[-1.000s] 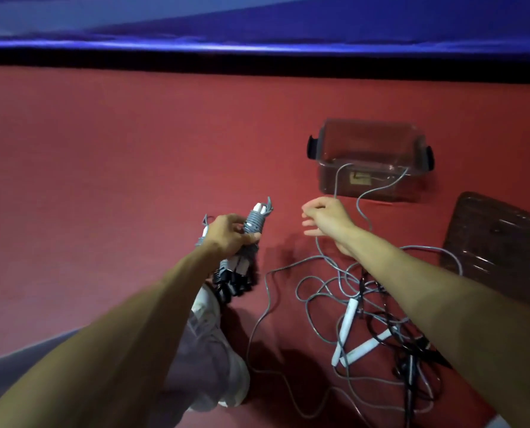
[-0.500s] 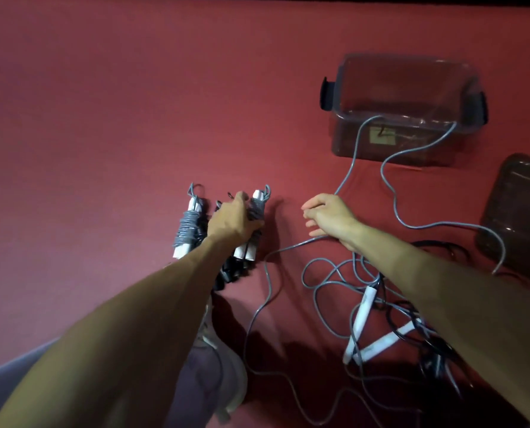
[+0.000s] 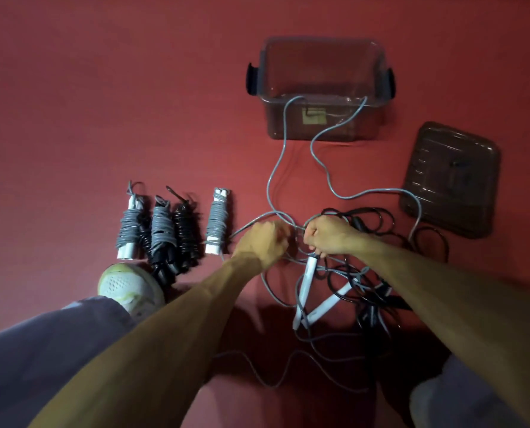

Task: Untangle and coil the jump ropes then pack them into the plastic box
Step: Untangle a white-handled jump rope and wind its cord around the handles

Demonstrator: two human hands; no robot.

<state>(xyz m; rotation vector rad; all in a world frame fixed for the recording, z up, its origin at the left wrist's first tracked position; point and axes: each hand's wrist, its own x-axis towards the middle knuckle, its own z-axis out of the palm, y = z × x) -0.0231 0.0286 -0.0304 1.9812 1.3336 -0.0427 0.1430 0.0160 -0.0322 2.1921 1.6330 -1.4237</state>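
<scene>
The left hand (image 3: 265, 242) has left the wound bundles and come across to the loose cords, close beside the right hand (image 3: 328, 236). The four coiled bundles (image 3: 164, 227) it was handling now lie side by side on the red floor (image 3: 87, 118), to its left.

Head view: both hands are closed into fists over the near end of the grey rope (image 3: 283, 143). The left hand's fingers curl round the cord where it crosses between the hands. The right hand grips it just above a white handle (image 3: 307, 282) that hangs below its knuckles.

From the hands the grey rope runs away in two lines, up and over the near rim of the plastic box (image 3: 319, 44), which stands well beyond them. Under and to the right of the right forearm lies the tangle (image 3: 365, 273) of black and grey cords, crossing the held rope.

The dark lid (image 3: 452, 177) lies right of the box, and a pale shoe (image 3: 127, 285) sits just below the bundles.
</scene>
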